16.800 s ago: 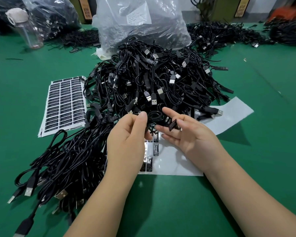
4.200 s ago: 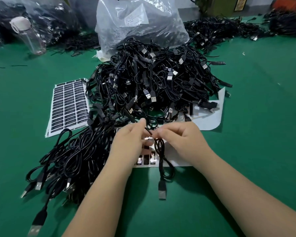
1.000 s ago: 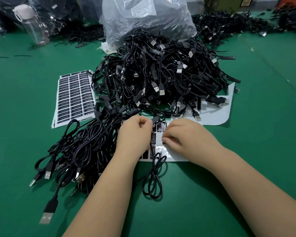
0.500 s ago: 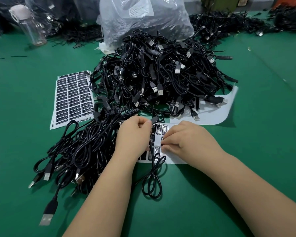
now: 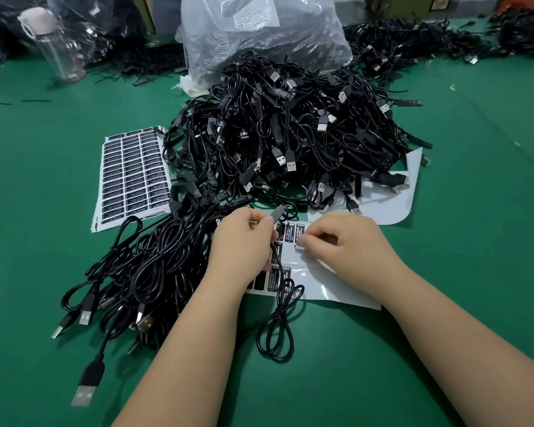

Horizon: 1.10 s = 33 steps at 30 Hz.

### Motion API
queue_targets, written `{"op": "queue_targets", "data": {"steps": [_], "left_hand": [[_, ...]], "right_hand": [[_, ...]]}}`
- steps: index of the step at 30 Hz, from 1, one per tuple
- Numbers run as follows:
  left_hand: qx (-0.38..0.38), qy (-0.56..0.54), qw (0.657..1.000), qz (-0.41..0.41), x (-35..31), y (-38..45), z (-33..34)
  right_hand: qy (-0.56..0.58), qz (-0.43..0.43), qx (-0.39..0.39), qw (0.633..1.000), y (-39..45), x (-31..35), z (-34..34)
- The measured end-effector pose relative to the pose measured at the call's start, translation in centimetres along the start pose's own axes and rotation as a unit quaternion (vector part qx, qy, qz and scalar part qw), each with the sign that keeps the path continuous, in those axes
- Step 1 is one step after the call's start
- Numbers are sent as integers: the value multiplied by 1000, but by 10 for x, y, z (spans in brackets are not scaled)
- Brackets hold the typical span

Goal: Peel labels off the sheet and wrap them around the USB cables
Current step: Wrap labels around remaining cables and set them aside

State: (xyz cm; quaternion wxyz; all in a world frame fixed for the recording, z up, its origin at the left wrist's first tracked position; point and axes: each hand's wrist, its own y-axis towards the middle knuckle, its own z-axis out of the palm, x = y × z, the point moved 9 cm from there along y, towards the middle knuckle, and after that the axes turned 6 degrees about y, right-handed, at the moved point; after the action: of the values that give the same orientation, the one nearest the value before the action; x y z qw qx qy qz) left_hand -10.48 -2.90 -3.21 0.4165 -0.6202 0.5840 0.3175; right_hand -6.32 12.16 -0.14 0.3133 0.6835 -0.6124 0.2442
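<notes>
- Picking at the corner of a label (image 5: 299, 234) is what your right hand (image 5: 342, 241) does now, fingertips pinched on its edge where it lies on the near sheet (image 5: 327, 285); a second ago those fingers were only pressing flat there, so the peel has begun.
- Your left hand (image 5: 244, 245) keeps its grip on one USB cable (image 5: 279, 318) just below the small black block at its end, the rest trailing toward you in loops on the green table (image 5: 444, 349).
- Four seconds back both hands were closed together on a cable, wrapping; I judge that one finished, and this cable next in line.
- The unlabelled pile (image 5: 290, 134) sits behind the sheet, the done bundle (image 5: 154, 272) to your left, and a full label sheet (image 5: 133, 177) beyond it.
- Only a few labels remain on the near sheet, so expect to swap sheets soon.
</notes>
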Motion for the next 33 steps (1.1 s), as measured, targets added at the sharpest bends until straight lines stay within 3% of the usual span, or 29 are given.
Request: {"op": "queue_targets", "data": {"steps": [6, 10, 15, 23, 28, 33], "left_hand": [[10, -14, 1000, -11, -3, -2, 1], [41, -61, 997, -36, -2, -5, 3], [170, -201, 959, -105, -3, -16, 27], [164, -279, 938, -123, -5, -15, 26], [155, -270, 943, -120, -4, -15, 26], [169, -252, 947, -110, -5, -16, 29]], "right_hand": [[49, 9, 31, 998, 0, -3, 2], [147, 61, -63, 985, 0, -16, -13], [111, 44, -165, 979, -4, -14, -27], [76, -42, -122, 989, -2, 8, -16], [133, 1, -77, 988, -1, 2, -10], [122, 41, -109, 986, 4, -12, -16]]}}
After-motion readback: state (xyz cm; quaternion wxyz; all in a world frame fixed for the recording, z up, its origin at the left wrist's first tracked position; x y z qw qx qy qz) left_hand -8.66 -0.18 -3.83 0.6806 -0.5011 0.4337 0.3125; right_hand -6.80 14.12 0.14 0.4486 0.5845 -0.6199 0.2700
